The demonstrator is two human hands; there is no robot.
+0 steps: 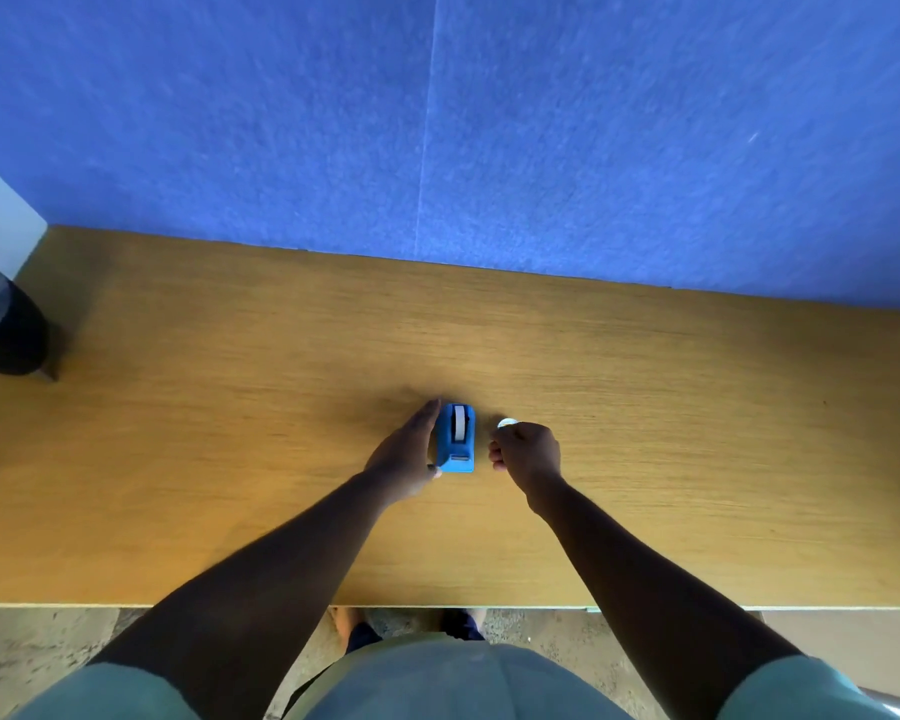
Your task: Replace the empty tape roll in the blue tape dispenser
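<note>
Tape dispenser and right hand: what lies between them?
In the head view, only bare wooden table shows between the tape dispenser and the right hand, which holds a small white roll.

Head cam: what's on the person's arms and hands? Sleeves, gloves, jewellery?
Both hands are bare: no gloves on the left hand or the right hand, and no watch, bracelet or ring that I can make out. The forearms are uncovered. Short pale-green sleeves end above the elbows, matching the shirt. No markings visible.

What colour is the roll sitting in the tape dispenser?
White, against the blue tape dispenser; the roll shows best in the head view.
</note>
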